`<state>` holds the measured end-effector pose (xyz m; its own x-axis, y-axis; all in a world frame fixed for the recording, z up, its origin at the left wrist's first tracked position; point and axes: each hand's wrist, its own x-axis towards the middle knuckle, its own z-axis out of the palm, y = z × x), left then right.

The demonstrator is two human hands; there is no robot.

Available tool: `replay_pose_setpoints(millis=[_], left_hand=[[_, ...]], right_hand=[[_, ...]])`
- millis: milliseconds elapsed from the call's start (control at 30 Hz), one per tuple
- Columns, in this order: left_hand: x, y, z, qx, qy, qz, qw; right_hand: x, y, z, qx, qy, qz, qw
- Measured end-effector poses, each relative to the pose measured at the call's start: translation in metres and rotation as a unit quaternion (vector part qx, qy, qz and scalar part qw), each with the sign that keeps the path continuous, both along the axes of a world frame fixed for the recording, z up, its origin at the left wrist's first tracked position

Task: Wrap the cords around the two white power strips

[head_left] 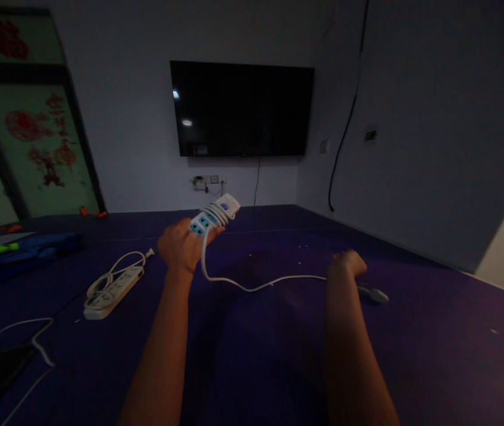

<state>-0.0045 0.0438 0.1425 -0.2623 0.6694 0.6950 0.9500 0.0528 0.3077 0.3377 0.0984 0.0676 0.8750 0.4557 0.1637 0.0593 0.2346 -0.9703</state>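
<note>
My left hand [180, 245] is closed round a white power strip [214, 215] with blue sockets, held up above the purple floor. Part of its white cable [252, 287] is wound round the strip; the rest sags down and runs right to my right hand [346, 264]. That hand is closed on the cable near its plug end [376, 294], which sticks out just past the fist, low over the floor.
A second white power strip [114, 288] with a coiled cord lies on the purple floor [411, 331] at the left. More white cable [21, 331] lies at the lower left. A blue bag [16, 254] sits far left. A dark TV [241, 109] hangs on the wall ahead.
</note>
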Motion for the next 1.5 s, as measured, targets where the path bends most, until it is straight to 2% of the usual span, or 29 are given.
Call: replay_pose_setpoints(millis=[67,133,200,267,333,367,400,433,500,567,600,700,733,800,900,1000,1100,1200,1300,1500], left_hand=[[0.001,0.0,0.0,0.002,0.0,-0.003,1.0],[0.002,-0.002,0.001,0.0,0.0,-0.005,1.0],[0.003,-0.003,0.002,-0.006,-0.002,-0.006,1.0],[0.004,-0.005,0.002,-0.013,-0.006,-0.008,1.0],[0.005,-0.006,0.002,-0.016,-0.007,-0.01,1.0],[0.005,-0.006,0.002,-0.015,-0.006,-0.012,1.0],[0.005,-0.006,0.002,-0.014,-0.006,-0.014,1.0],[0.005,-0.005,0.002,-0.016,-0.008,-0.016,1.0],[0.005,-0.004,0.003,-0.024,-0.014,-0.015,1.0],[0.006,-0.003,0.003,-0.03,-0.019,-0.015,0.999],[0.006,-0.003,0.004,-0.032,-0.022,-0.016,0.999],[0.004,-0.001,0.003,-0.048,-0.026,-0.023,0.998],[0.002,0.0,0.003,-0.054,-0.022,-0.024,0.998],[-0.003,0.002,0.001,-0.065,-0.011,-0.015,0.998],[-0.013,0.006,-0.001,-0.088,-0.004,-0.006,0.996],[-0.019,0.008,-0.001,-0.132,0.03,-0.052,0.989],[-0.012,0.007,-0.001,-0.178,0.073,-0.143,0.971],[0.003,0.004,-0.003,-0.193,0.1,-0.215,0.952],[0.017,-0.001,-0.004,-0.193,0.131,-0.276,0.932],[0.029,-0.013,0.002,-0.203,0.138,-0.361,0.9]], right_hand=[[-0.02,-0.001,0.02,0.028,0.023,0.033,0.999],[-0.048,-0.011,0.043,0.099,0.017,0.178,0.979],[-0.082,-0.029,0.065,0.101,-0.073,0.308,0.943],[-0.118,-0.052,0.081,0.085,-0.208,0.43,0.874],[-0.153,-0.075,0.088,0.06,-0.342,0.526,0.777],[-0.168,-0.085,0.088,0.043,-0.403,0.553,0.728],[-0.181,-0.092,0.087,0.024,-0.469,0.56,0.683],[-0.192,-0.097,0.084,0.007,-0.53,0.545,0.649],[-0.208,-0.099,0.078,-0.003,-0.606,0.489,0.628],[-0.216,-0.095,0.072,0.008,-0.621,0.465,0.63],[-0.216,-0.092,0.071,0.02,-0.611,0.476,0.632],[-0.207,-0.086,0.072,0.055,-0.531,0.554,0.639],[-0.201,-0.085,0.075,0.055,-0.498,0.573,0.649],[-0.187,-0.083,0.08,0.047,-0.445,0.572,0.688],[-0.163,-0.076,0.087,0.053,-0.427,0.474,0.768],[-0.142,-0.064,0.087,0.078,-0.465,0.321,0.821],[-0.129,-0.053,0.084,0.071,-0.508,0.216,0.831],[-0.12,-0.045,0.079,0.063,-0.522,0.18,0.831],[-0.108,-0.035,0.072,0.079,-0.503,0.196,0.838],[-0.091,-0.017,0.052,0.102,-0.418,0.303,0.85]])
